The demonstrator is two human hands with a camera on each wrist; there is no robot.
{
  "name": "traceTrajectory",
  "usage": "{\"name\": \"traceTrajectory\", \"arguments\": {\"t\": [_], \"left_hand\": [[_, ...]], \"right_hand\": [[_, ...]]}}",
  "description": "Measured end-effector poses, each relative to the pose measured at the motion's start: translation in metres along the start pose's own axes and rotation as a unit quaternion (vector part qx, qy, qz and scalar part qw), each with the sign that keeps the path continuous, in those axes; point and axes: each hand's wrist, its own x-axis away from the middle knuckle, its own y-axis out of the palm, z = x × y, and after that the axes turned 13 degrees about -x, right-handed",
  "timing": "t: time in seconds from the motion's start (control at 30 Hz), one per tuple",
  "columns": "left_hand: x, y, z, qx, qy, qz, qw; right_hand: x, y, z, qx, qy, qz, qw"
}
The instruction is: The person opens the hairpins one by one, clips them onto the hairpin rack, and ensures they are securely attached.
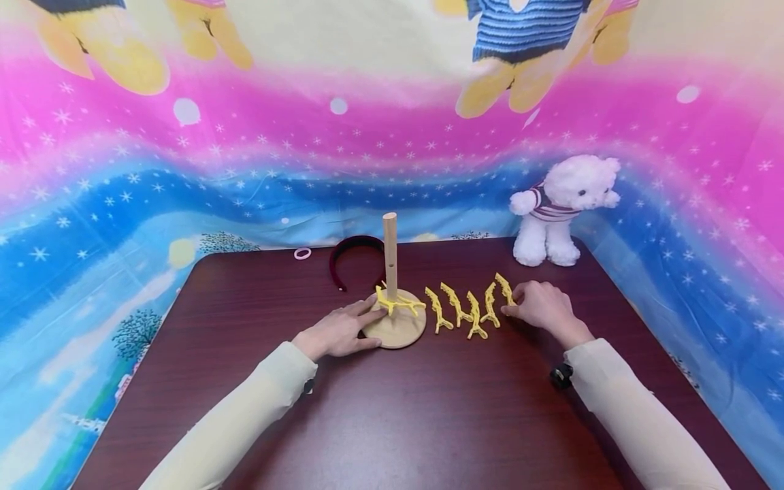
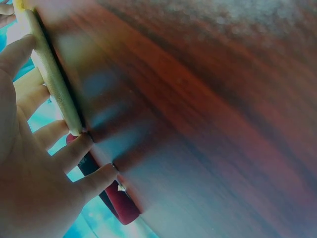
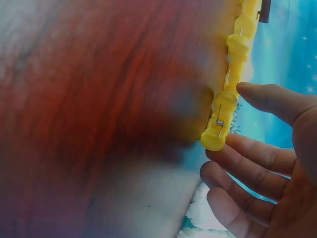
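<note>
A wooden stand with an upright post (image 1: 390,255) and a round base (image 1: 398,337) is on the table. Yellow hair clips (image 1: 401,303) lie about the foot of its post. My left hand (image 1: 339,331) rests at the base's left edge, its fingers spread and fairly straight, also seen along the rim in the left wrist view. Several more yellow hair clips (image 1: 456,306) form a loose row to the right of the stand. At the row's right end, my right hand (image 1: 545,307) pinches the last hair clip (image 3: 220,119) between thumb and fingers.
Behind the stand lies a dark red headband (image 1: 343,258), with a small pale pink ring (image 1: 303,254) to its left. A white teddy bear (image 1: 554,211) in a striped top stands at the table's back right corner. Printed cloth (image 1: 343,170) surrounds the dark table (image 1: 392,422).
</note>
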Motion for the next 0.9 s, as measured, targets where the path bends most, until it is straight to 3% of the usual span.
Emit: {"name": "traceTrajectory", "arguments": {"t": [0.9], "left_hand": [[0.0006, -0.0012, 0.0004, 0.003, 0.001, -0.007, 1.0000]], "right_hand": [[0.0012, -0.0021, 0.0036, 0.017, 0.050, -0.045, 0.9976]]}}
